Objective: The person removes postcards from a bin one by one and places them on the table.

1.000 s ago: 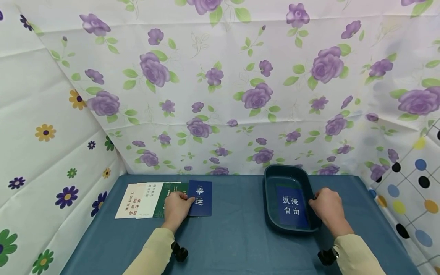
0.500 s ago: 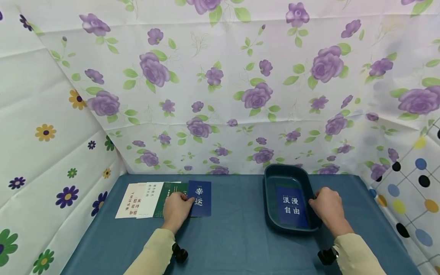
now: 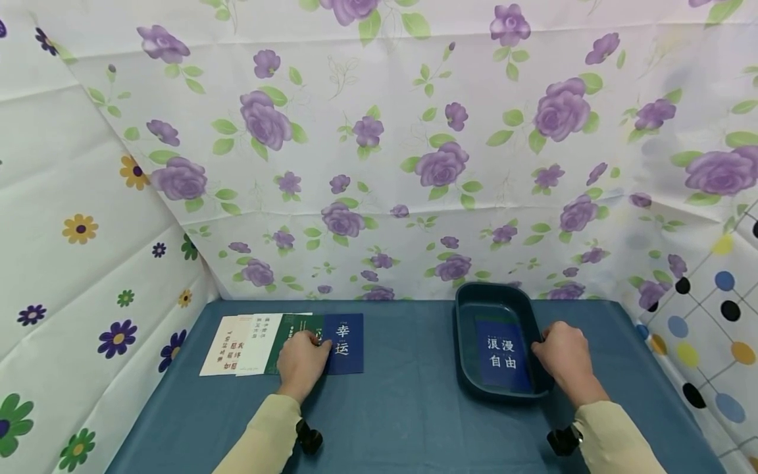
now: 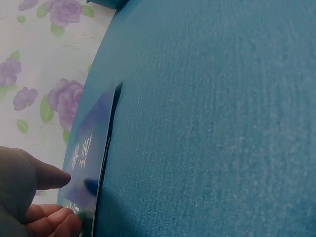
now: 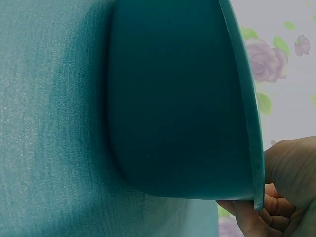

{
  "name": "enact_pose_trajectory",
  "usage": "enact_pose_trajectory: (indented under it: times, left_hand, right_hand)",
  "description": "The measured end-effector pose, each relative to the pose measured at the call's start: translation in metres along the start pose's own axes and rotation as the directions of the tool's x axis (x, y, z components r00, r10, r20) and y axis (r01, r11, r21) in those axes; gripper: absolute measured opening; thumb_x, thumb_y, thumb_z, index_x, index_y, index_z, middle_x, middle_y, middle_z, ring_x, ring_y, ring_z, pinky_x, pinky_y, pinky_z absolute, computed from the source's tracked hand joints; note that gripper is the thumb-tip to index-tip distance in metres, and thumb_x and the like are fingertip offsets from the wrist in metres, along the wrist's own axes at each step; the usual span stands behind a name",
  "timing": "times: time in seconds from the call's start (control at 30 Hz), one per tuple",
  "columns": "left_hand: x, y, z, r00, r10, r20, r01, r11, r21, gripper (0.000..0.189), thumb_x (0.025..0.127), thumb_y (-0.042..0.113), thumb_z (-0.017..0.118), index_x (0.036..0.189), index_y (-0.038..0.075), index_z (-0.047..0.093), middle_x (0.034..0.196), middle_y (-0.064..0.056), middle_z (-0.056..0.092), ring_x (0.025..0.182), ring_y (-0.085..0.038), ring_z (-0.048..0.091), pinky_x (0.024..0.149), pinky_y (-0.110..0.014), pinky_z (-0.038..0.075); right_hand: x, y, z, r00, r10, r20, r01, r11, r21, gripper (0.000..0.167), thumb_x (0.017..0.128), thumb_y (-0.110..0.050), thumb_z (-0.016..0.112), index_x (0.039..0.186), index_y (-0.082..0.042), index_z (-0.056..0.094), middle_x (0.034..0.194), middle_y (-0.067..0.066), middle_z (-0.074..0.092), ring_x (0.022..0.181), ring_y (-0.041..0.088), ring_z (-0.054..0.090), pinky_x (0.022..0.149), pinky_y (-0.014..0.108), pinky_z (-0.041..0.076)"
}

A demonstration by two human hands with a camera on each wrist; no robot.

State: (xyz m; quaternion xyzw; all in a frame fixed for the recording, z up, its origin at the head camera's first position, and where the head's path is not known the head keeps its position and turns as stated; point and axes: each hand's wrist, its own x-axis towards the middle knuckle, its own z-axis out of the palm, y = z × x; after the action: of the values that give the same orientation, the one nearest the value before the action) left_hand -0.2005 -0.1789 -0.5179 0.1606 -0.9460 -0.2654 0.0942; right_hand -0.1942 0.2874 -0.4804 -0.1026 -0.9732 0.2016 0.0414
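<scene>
My left hand (image 3: pixel 303 365) is over the row of cards, beside the left part of a dark blue card (image 3: pixel 351 329) with white characters. In the left wrist view, thumb and fingers (image 4: pixel 49 224) stand apart just above that card (image 4: pixel 91 163), gripping nothing. The blue card lies flat against a green card (image 3: pixel 308 322), partly hidden by the hand. Further left overlap a white card (image 3: pixel 254 349) and a cream card (image 3: pixel 222 349) with red characters. My right hand (image 3: pixel 568 359) pinches the right rim of a dark teal tray (image 3: pixel 462 355), which holds another blue card (image 3: pixel 503 372).
A blue-grey cloth covers the table (image 3: pixel 408 395). Behind it hangs a flowered sheet (image 3: pixel 391 164), with more patterned sheets at left and right. Each wrist bears a black camera mount; the left mount (image 3: pixel 309 437) sits close to the cloth.
The left hand has let go of the blue card and shifted slightly left and down. The card has slid a little left and lies straighter beside the green one. The right hand has stayed on the tray.
</scene>
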Motion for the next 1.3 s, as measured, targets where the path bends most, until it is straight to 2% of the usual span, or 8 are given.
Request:
enact_pose_trajectory:
  times: [0.13,0.23,0.5,0.7,0.87,1.13,1.3]
  left_hand:
    - [-0.002,0.007,-0.004,1.000,0.026,-0.014,-0.026,1.000,0.001,0.027,0.080,0.036,0.071,0.085,0.009,0.070,0.075,-0.007,0.068,0.057,-0.017,0.058,0.044,-0.033,0.041]
    - [-0.005,0.019,-0.006,0.998,0.066,-0.023,-0.066,0.998,-0.017,0.029,0.081,0.036,0.069,0.089,0.008,0.070,0.072,-0.005,0.067,0.055,-0.015,0.058,0.045,-0.032,0.042]
    - [-0.018,0.072,0.001,0.985,0.173,-0.028,-0.175,0.972,-0.158,0.030,0.082,0.036,0.070,0.092,0.008,0.070,0.071,0.000,0.067,0.057,-0.009,0.059,0.053,-0.030,0.047]
    - [-0.029,0.113,0.009,0.971,0.237,0.020,-0.226,0.946,-0.231,0.032,0.082,0.038,0.069,0.098,0.010,0.068,0.073,0.002,0.065,0.057,-0.006,0.056,0.055,-0.027,0.047]
    - [-0.037,0.140,0.014,0.956,0.288,0.061,-0.260,0.924,-0.280,0.037,0.084,0.040,0.067,0.103,0.008,0.066,0.075,0.001,0.064,0.056,-0.005,0.055,0.055,-0.026,0.046]
    - [-0.051,0.171,0.021,0.934,0.331,0.137,-0.276,0.909,-0.311,0.040,0.085,0.043,0.064,0.109,0.011,0.063,0.082,0.003,0.061,0.056,-0.005,0.052,0.056,-0.024,0.045]
    - [-0.059,0.188,0.024,0.923,0.356,0.143,-0.301,0.903,-0.308,0.044,0.086,0.045,0.063,0.115,0.011,0.061,0.093,-0.001,0.061,0.069,-0.008,0.055,0.063,-0.026,0.047]
  right_hand:
    - [0.001,0.000,0.000,1.000,0.000,0.005,0.000,1.000,-0.002,0.046,0.082,-0.015,0.064,0.050,-0.017,0.032,0.047,-0.005,0.024,0.042,0.011,0.024,0.041,0.027,0.021]
    - [0.001,0.000,0.000,1.000,0.005,0.013,-0.005,1.000,-0.001,0.046,0.082,-0.015,0.065,0.050,-0.017,0.032,0.047,-0.005,0.024,0.042,0.011,0.024,0.041,0.027,0.022]
    - [0.002,0.000,-0.001,1.000,0.000,0.012,0.000,1.000,-0.008,0.045,0.082,-0.015,0.064,0.050,-0.017,0.032,0.047,-0.005,0.024,0.042,0.011,0.024,0.041,0.027,0.021]
    - [0.001,-0.001,-0.001,1.000,0.008,0.021,-0.008,1.000,-0.001,0.045,0.082,-0.015,0.063,0.050,-0.017,0.032,0.047,-0.005,0.025,0.042,0.011,0.025,0.041,0.027,0.022]
    - [0.000,-0.001,-0.002,1.000,-0.006,0.013,0.006,1.000,-0.004,0.046,0.082,-0.015,0.063,0.050,-0.018,0.031,0.048,-0.005,0.023,0.042,0.011,0.023,0.041,0.027,0.021]
    - [-0.001,-0.002,-0.001,1.000,0.009,0.016,-0.009,1.000,-0.008,0.045,0.083,-0.015,0.064,0.051,-0.017,0.033,0.047,-0.005,0.024,0.042,0.011,0.025,0.041,0.027,0.022]
    - [-0.001,-0.003,-0.001,1.000,0.015,0.019,-0.015,1.000,-0.014,0.044,0.083,-0.015,0.064,0.050,-0.017,0.034,0.048,-0.005,0.026,0.043,0.012,0.027,0.042,0.028,0.023]
